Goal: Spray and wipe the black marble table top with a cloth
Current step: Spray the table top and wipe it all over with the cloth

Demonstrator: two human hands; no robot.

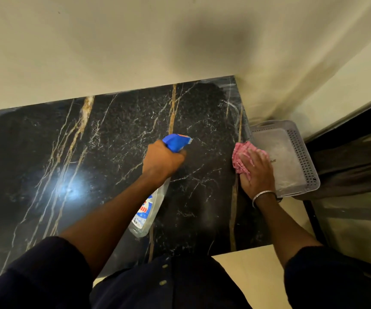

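The left hand point(163, 162) has a clenched grip around the neck of the spray bottle point(150, 210), whose blue nozzle point(178, 141) points out over the far right part of the desk point(46, 152). The right hand point(258, 172) lies flat, pressing the pink cloth point(241, 157) down at the desk's right edge; the fingers are spread on top of the cloth instead of closed around it, so it is pinned, not gripped.

The main risk, as I judge it, sits at that right edge. The cloth partly hangs past the desk, over the grey plastic basket point(300, 152) that stands just beside and below it. A wipe that runs outward could push the cloth off the edge and into the basket. Spray aimed too far right could also land in the basket or on the wall point(113, 41). The bottle hangs tilted, with its clear body low over the desk, so a swing of the arm might knock it against the stone. Any liquid left unwiped would likely dry into streaks on such a glossy top.

The desk is black marble with white and gold veins, polished enough to throw back a bright glare of light at the left. Faint smears show near its far right corner. It stands against a plain cream wall, with a dark-framed glass panel point(358, 219) at the right.
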